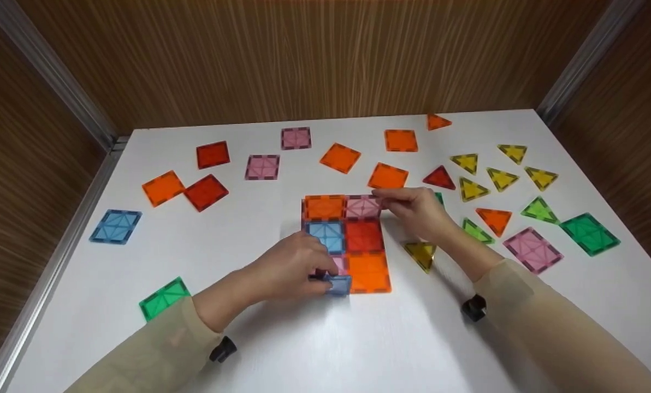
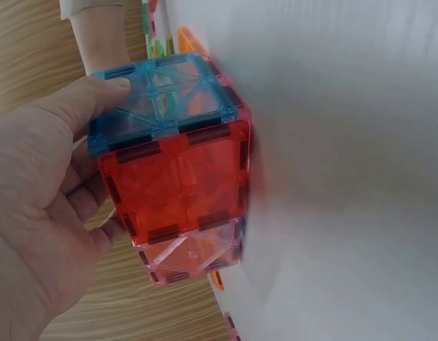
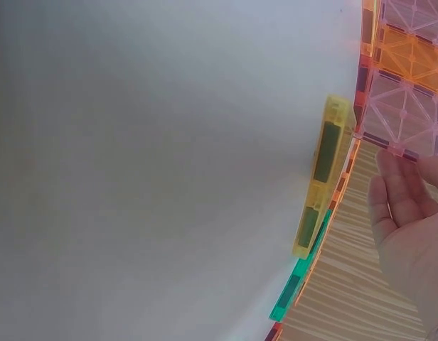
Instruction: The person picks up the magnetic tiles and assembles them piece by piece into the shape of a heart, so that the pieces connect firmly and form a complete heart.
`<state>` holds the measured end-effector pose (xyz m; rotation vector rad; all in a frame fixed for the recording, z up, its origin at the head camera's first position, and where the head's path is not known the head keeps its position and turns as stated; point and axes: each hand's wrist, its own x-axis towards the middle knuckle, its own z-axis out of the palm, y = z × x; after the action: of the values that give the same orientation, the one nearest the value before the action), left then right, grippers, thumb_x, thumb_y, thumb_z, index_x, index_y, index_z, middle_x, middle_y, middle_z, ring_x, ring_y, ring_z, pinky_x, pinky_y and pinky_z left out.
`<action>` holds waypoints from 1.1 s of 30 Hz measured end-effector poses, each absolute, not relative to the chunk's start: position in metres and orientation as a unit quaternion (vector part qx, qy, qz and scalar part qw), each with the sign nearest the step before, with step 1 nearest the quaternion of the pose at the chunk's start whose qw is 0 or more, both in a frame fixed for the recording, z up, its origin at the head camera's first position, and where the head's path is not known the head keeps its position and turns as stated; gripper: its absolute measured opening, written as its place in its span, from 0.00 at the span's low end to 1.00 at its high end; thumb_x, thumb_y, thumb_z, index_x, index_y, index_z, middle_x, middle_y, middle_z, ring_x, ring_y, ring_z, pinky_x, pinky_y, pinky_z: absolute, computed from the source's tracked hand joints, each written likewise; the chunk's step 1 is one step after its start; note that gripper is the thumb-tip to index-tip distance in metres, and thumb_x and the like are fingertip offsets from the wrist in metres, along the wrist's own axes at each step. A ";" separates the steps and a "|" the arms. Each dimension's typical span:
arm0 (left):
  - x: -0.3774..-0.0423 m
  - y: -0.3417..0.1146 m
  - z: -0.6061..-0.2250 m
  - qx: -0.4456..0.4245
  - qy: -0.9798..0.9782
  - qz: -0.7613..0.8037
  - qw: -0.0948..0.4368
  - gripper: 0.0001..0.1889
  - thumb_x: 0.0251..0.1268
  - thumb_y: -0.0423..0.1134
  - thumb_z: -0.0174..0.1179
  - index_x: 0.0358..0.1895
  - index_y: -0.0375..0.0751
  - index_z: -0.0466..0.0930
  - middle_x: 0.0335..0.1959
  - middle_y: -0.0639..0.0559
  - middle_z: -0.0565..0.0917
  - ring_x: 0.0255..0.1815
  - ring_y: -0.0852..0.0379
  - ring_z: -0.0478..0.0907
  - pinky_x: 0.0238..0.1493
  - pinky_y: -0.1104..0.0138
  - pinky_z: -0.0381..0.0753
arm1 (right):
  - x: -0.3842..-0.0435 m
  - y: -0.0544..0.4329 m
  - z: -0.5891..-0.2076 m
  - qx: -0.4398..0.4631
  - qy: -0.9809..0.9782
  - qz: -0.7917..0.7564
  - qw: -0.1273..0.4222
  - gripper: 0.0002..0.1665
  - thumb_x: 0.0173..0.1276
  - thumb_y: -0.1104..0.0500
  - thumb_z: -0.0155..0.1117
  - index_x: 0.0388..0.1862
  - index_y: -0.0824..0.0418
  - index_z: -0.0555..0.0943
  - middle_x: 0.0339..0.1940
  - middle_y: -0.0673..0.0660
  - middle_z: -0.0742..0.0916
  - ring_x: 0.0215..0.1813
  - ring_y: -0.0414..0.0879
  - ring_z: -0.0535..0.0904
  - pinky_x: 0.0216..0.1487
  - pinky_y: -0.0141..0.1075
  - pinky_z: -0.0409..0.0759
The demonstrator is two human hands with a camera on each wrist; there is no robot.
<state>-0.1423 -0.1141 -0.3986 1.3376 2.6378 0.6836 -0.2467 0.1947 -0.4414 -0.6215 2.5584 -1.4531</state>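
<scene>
At the middle of the table, translucent magnetic tiles are joined into a structure with upright walls. Its flat part shows a red square tile (image 1: pixel 364 236), a light blue square tile (image 1: pixel 320 232) and a near orange square tile (image 1: pixel 370 273). My left hand (image 1: pixel 287 267) grips a blue square tile (image 2: pixel 178 106) at the near left corner, thumb on its face. In the left wrist view, this tile borders a red-orange side tile (image 2: pixel 180 185). My right hand (image 1: pixel 421 213) pinches the edge of an upright pink square tile (image 3: pixel 402 114) at the far right corner.
Beside the right hand lies a yellow triangle tile (image 1: pixel 421 255). Several yellow triangles (image 1: pixel 473 189), a pink square (image 1: pixel 533 249) and a green square (image 1: pixel 589 233) lie farther right. Red squares (image 1: pixel 207 192), a blue square (image 1: pixel 116 226) and a green tile (image 1: pixel 163 298) lie left.
</scene>
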 end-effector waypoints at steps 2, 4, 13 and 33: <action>-0.142 -0.115 -0.398 0.440 0.869 0.222 0.051 0.09 0.67 0.40 0.75 0.48 0.45 0.94 0.37 0.55 0.90 0.40 0.56 0.80 0.58 0.59 0.79 | -0.246 0.194 -0.441 -0.207 0.850 -0.481 0.063 0.21 0.82 0.65 0.61 0.69 0.57 0.84 0.62 0.51 0.89 0.58 0.48 0.86 0.60 0.29 0.82; -0.142 -0.115 -0.398 0.439 0.870 0.221 0.050 0.09 0.67 0.40 0.75 0.47 0.44 0.94 0.35 0.55 0.89 0.38 0.56 0.78 0.56 0.59 0.79 | -0.246 0.193 -0.440 -0.206 0.852 -0.478 0.059 0.20 0.82 0.64 0.61 0.69 0.57 0.84 0.62 0.51 0.89 0.58 0.48 0.86 0.59 0.30 0.82; -0.142 -0.117 -0.394 0.424 0.873 0.225 0.090 0.11 0.69 0.42 0.74 0.51 0.46 0.94 0.42 0.55 0.91 0.44 0.56 0.81 0.58 0.60 0.80 | -0.247 0.193 -0.439 -0.196 0.855 -0.475 0.068 0.21 0.82 0.65 0.60 0.69 0.57 0.84 0.61 0.52 0.89 0.57 0.48 0.86 0.59 0.29 0.82; -0.138 -0.115 -0.397 0.444 0.864 0.222 0.081 0.09 0.66 0.42 0.76 0.45 0.44 0.95 0.31 0.54 0.85 0.36 0.57 0.75 0.52 0.61 0.80 | -0.245 0.192 -0.441 -0.199 0.847 -0.489 0.065 0.20 0.81 0.65 0.62 0.68 0.58 0.85 0.62 0.53 0.89 0.58 0.49 0.86 0.57 0.27 0.82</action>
<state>-0.1377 -0.1147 -0.3973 1.3270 2.5843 0.6630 -0.2454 0.1921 -0.4408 -0.5992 2.5562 -1.4750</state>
